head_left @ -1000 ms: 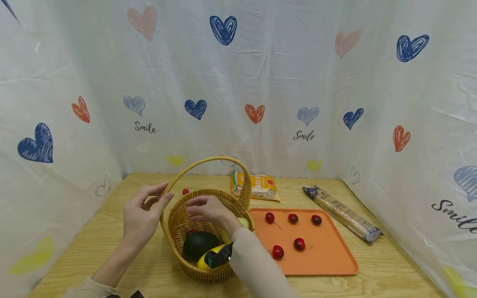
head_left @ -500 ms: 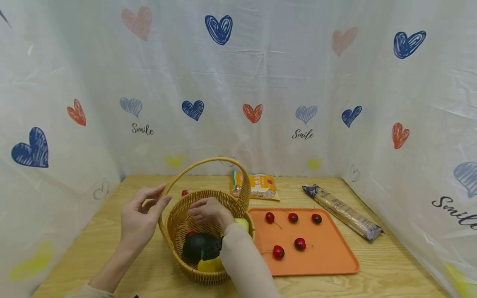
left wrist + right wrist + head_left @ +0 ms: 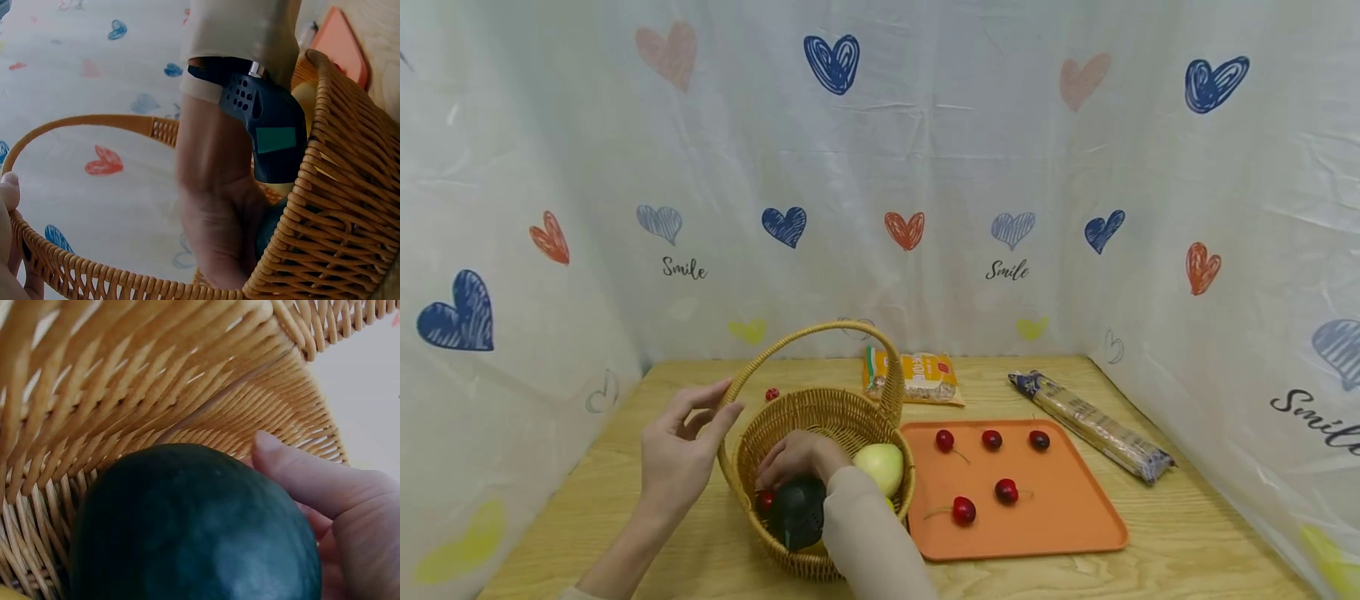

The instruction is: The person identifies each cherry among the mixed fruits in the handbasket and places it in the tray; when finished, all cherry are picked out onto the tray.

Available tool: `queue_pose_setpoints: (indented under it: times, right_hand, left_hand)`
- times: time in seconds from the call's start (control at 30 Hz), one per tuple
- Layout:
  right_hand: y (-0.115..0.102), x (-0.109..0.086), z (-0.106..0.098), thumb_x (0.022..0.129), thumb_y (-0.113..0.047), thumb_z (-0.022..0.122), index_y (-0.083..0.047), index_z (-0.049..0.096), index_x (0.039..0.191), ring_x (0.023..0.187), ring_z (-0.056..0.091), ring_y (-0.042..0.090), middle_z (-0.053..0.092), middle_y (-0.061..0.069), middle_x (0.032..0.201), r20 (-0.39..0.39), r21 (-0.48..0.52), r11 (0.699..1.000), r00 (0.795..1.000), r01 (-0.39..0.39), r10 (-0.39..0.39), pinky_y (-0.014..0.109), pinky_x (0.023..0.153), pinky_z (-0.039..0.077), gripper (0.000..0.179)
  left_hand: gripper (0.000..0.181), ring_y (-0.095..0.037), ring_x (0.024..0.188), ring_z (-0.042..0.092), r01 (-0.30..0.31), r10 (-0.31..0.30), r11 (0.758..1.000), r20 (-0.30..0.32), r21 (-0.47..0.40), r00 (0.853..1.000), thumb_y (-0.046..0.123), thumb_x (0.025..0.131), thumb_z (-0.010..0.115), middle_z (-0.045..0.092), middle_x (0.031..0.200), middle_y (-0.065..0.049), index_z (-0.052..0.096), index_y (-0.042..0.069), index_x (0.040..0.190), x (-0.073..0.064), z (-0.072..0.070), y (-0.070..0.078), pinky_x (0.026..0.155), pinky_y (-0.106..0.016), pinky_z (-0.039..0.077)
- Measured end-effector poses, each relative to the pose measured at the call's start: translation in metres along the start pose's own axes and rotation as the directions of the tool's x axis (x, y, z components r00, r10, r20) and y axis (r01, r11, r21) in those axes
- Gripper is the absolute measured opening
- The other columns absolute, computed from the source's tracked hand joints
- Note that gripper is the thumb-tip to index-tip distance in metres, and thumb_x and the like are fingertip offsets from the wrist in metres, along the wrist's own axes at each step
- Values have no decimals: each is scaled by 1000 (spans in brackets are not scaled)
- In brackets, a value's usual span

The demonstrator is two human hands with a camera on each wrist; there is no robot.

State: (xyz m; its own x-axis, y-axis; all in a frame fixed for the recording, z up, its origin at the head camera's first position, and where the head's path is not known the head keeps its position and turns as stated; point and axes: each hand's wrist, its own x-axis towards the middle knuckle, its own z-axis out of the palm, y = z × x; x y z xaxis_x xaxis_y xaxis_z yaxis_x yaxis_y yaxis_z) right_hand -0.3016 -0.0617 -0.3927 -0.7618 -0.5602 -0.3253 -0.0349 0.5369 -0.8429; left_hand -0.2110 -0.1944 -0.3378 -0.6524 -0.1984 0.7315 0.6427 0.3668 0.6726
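Observation:
In the head view a wicker basket (image 3: pixel 827 400) stands mid-left on the table. My left hand (image 3: pixel 679 454) pinches the left side of its arched handle between thumb and fingers. My right hand (image 3: pixel 801 458) reaches down inside, fingers bent beside a red cherry (image 3: pixel 765 502) and a dark green avocado (image 3: pixel 796 500). A pale green fruit (image 3: pixel 880 468) lies at the right inside. In the right wrist view my thumb and fingers (image 3: pixel 300 475) lie past the avocado (image 3: pixel 194 531), which hides the cherry; a thin stem (image 3: pixel 219 394) shows against the wicker. Whether my fingers grip the cherry is hidden.
An orange tray (image 3: pixel 1060 517) with several cherries lies right of the basket, close against it. Behind stand a yellow-orange packet (image 3: pixel 925 379) and, at the right, a long clear packet of sticks (image 3: pixel 1097 425). A small red knobbly thing (image 3: pixel 772 394) sits behind the basket.
My right hand has lowered from above the basket's middle down into it, to the left. The pale green fruit shows more, and a cherry now shows left of the avocado. My left hand keeps its grip.

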Motion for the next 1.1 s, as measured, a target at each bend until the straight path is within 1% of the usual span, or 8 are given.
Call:
queue_pose_setpoints:
  times: [0.07, 0.17, 0.27, 0.33, 0.57, 0.73, 0.83, 1.1]
  right_hand:
    - [-2, 0, 0, 79, -15, 77, -12, 75, 84, 86, 61, 11, 68, -6, 83, 3, -127, 991, 1000, -28, 28, 28, 83, 52, 5]
    - [-5, 1, 0, 78, -21, 79, -20, 76, 82, 96, 56, 7, 66, -13, 92, 34, -283, 958, 998, -45, 56, 29, 91, 47, 6]
    - [-6, 3, 0, 78, -22, 78, -21, 76, 84, 100, 55, 6, 66, -15, 96, 73, -352, 936, 996, -25, 54, 26, 93, 46, 6]
    - [-6, 4, 0, 79, -21, 78, -21, 76, 84, 98, 55, 6, 66, -15, 95, 77, -361, 932, 996, -22, 54, 25, 91, 47, 5]
    - [-3, 2, 0, 79, -20, 77, -20, 76, 84, 101, 55, 6, 66, -14, 98, 56, -317, 948, 998, -7, 26, 26, 92, 47, 5]
    - [2, -2, -3, 80, -12, 77, -15, 75, 84, 83, 59, 5, 67, -10, 86, 15, -204, 977, 998, 61, -59, 21, 75, 52, 6]
    - [4, -4, -9, 81, -8, 75, -11, 75, 87, 72, 61, 8, 67, -5, 78, 4, -113, 986, 993, 119, -120, 23, 66, 55, 7]
    - [4, -15, -31, 86, -7, 69, -8, 72, 96, 77, 65, 11, 68, -1, 84, -9, 33, 971, 971, 238, -238, 34, 77, 58, 11]
  left_hand:
    - [27, -8, 91, 59, -3, 3, 1000, 1, -3, 1000, -11, 81, 68, 63, 97, 2, 65, -7, 107, 0, 0, 0, 81, -14, 52]
    - [28, -9, 91, 59, -15, 15, 1000, 4, -12, 1000, -13, 80, 68, 63, 98, 1, 64, -8, 108, -1, 0, 0, 82, -14, 52]
    - [29, -10, 91, 58, -32, 32, 999, 6, -31, 999, -15, 79, 67, 62, 98, 1, 64, -10, 108, -1, -1, 0, 82, -15, 52]
    - [30, -10, 91, 58, -41, 41, 998, 6, -38, 999, -16, 79, 67, 62, 98, 0, 63, -11, 108, -1, -1, -1, 82, -15, 52]
    - [30, -9, 92, 58, -42, 42, 998, -2, -41, 999, -17, 79, 66, 62, 99, 1, 63, -11, 108, -1, -1, -1, 81, -14, 52]
    - [30, -10, 91, 59, -37, 37, 999, -6, -39, 999, -17, 78, 67, 63, 99, 0, 64, -11, 108, -1, -1, -2, 81, -13, 52]
    - [30, -10, 91, 59, -25, 25, 999, -13, -42, 1000, -17, 78, 67, 63, 99, 0, 64, -11, 107, -2, 0, -2, 81, -13, 52]
    - [29, -9, 90, 59, -21, 20, 999, -21, -47, 1000, -18, 78, 67, 63, 97, 1, 63, -13, 106, -2, 1, 0, 81, -14, 52]
